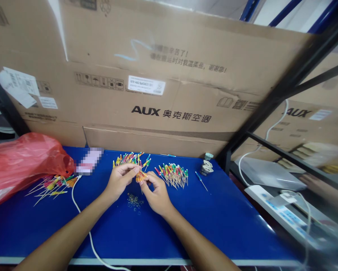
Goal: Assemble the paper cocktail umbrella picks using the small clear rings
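You're pinching small bunch of colored-tip sticks (142, 176), stick pile (173, 175) lying just right, clear rubber bands (134, 201) scattered just below.

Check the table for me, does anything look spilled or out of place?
The colored sticks fan out loosely from under the red bag on the left, unlike the tidier bunch; small rings also lie scattered.

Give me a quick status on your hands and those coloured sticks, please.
Left hand, right hand pinching bundle of coloured sticks. Small rings just below. White cable off left.
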Available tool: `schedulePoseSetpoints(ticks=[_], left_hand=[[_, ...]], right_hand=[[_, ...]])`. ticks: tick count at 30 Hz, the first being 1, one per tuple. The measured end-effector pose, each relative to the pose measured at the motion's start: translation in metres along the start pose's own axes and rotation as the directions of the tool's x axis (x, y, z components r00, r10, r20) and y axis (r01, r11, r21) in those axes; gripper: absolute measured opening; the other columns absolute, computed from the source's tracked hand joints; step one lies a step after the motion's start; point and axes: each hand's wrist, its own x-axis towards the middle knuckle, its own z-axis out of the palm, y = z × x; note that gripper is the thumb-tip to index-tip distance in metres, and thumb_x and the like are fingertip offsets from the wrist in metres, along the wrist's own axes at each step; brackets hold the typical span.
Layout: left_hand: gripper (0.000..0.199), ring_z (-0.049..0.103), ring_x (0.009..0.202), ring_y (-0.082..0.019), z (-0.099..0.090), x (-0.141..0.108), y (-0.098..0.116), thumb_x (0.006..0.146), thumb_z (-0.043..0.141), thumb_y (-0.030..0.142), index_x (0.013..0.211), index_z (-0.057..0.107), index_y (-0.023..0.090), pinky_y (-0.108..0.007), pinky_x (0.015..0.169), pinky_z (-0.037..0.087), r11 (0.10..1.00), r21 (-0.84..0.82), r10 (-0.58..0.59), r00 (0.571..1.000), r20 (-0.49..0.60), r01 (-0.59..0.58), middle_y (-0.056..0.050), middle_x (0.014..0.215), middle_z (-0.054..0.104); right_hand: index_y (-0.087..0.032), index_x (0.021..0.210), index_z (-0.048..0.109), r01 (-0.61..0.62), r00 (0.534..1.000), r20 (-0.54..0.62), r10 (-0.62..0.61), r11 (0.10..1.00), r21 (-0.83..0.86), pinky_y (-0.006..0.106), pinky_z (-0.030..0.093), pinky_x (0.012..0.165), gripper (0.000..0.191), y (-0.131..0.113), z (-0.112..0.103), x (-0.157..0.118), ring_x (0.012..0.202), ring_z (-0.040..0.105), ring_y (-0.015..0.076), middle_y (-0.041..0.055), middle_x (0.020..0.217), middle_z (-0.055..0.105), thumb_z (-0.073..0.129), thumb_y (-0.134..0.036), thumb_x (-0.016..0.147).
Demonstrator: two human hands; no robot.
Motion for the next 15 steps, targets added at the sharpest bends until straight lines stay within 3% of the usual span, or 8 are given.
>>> schedulePoseSetpoints(ticks=[7, 15], left_hand=[[0.028, 0.036, 0.042, -0.004, -0.004, 0.0048, -0.0044, 0.082, 0.078, 0.042, 0.088, 0.073, 0.015, -0.018, 0.039, 0.029, 0.998, 0.003, 0.07, 0.992, -0.108, -0.07, 0.004, 0.058, 0.053], [0.027, 0.043, 0.04, -0.005, -0.0018, 0.0041, -0.0017, 0.08, 0.08, 0.04, 0.084, 0.07, 0.015, -0.018, 0.038, 0.032, 0.999, 0.044, 0.02, 1.0, -0.024, -0.019, 0.002, 0.061, 0.06]], right_hand=[[-0.023, 0.083, 0.069, 0.009, 0.999, 0.053, -0.007, 0.999, -0.033, 0.033, 0.044, 0.073, 0.016, -0.0005, 0.0022, 0.0005, 0.075, 0.055, 0.0184, 0.0016, 0.076, 0.063, 0.063, -0.033, 0.095], [-0.025, 0.097, 0.071, 0.057, 0.977, 0.208, -0.038, 0.994, -0.088, 0.038, 0.044, 0.088, 0.023, -0.008, -0.0014, 0.0002, 0.086, 0.058, 0.0204, 0.0041, 0.09, 0.068, 0.05, -0.03, 0.103]])
